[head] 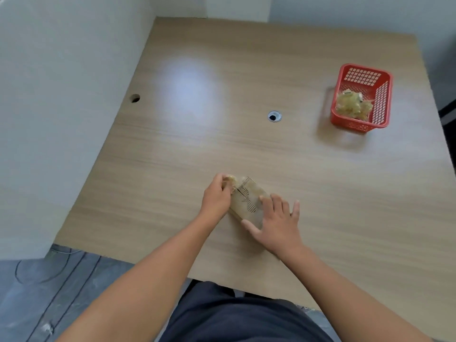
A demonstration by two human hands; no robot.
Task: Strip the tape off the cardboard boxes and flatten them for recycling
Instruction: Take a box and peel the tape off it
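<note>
Cardboard box (246, 202) lies flat on the table (271, 58) near its front edge. Right hand (276, 223) presses it with straight, spread fingers, probably to stop it sliding. Left hand (217, 193) pinches a crumpled wad of tape (230, 180) at the far end, apparently peeling. Red basket (345, 77), well apart at right, holds tape scraps.

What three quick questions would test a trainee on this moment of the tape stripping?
1. True or false: the right hand presses flat on the cardboard box.
2. The left hand pinches: A) loose tape, B) scissors, C) a knife?
3. Fill in: the wad of stripped tape lies in the red ____.
Key: 1 true; 2 A; 3 basket.
</note>
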